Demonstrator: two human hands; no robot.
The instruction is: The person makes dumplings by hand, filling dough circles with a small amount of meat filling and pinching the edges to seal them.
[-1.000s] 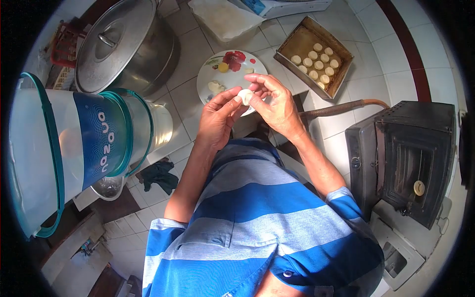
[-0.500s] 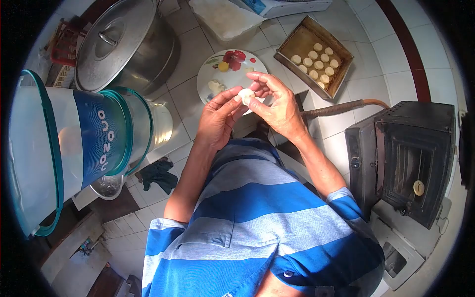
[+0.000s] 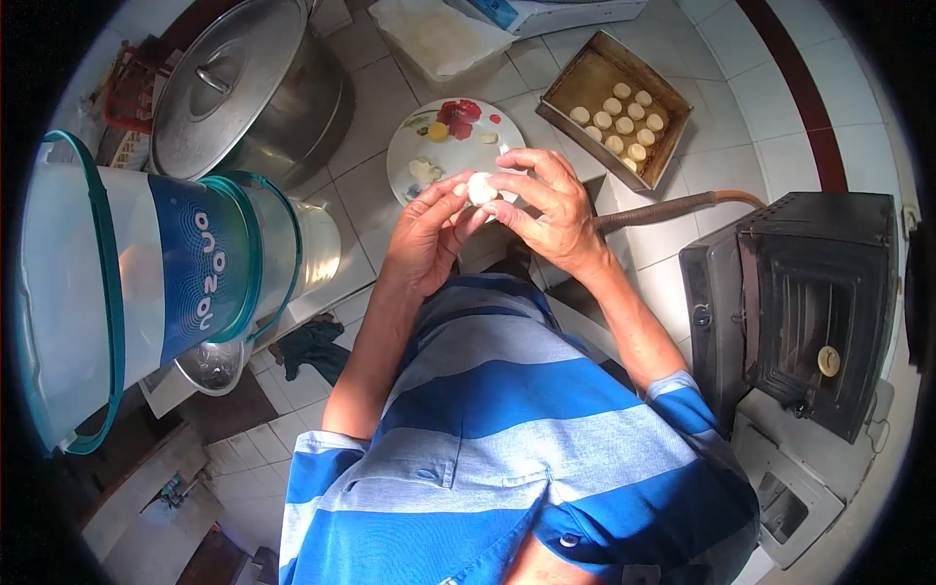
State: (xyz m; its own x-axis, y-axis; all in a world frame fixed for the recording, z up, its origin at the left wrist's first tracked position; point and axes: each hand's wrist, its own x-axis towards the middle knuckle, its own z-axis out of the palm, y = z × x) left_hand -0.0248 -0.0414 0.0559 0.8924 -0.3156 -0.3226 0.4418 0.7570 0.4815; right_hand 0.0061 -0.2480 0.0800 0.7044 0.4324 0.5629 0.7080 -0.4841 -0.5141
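Note:
A small white dough ball (image 3: 481, 188) is held up above the near edge of a floral plate (image 3: 456, 166). My left hand (image 3: 424, 234) is closed on it, fingertips and thumb gripping from the left. From the other side, my right hand (image 3: 561, 219) curves around the ball, its thumb and forefinger touching it. On the plate are a yellow ball (image 3: 438, 133), a pale lump of dough (image 3: 425, 172) and a small flat piece (image 3: 488, 138). Several round dough pieces (image 3: 624, 125) stand in rows in a rectangular metal baking tray (image 3: 575, 88) at the upper right.
A large lidded pot (image 3: 322, 117) and clear plastic buckets (image 3: 136, 273) with teal rims stand at left. On the right is a black oven (image 3: 819, 292), with a hose (image 3: 673, 210) running near the tray. Behind the plate sits a paper-covered container (image 3: 439, 39).
The right hand's fingers have shifted around the dough ball, and more of its white surface now shows. The left hand stays in nearly the same place.

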